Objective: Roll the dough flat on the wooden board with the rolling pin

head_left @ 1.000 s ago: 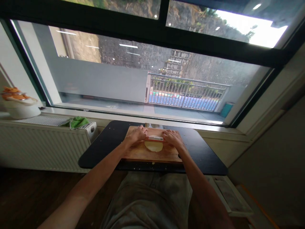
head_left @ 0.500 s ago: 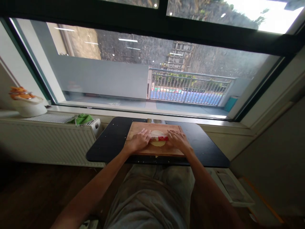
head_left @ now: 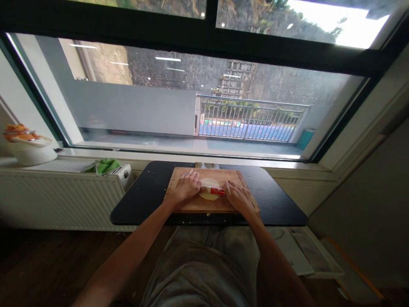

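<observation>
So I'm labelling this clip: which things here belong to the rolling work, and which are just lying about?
In use:
left hand
right hand
red roller
dough round
wooden board
black table

Lying about:
green cloth
white pot
radiator

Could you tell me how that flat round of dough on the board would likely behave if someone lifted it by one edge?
The dough looks thin and pale, flattened under the roller, so it would probably droop and stretch rather than stay stiff. It seems light. It lies flat on the board, so it may cling a little, and a thin sheet could tear if pulled quickly.
</observation>
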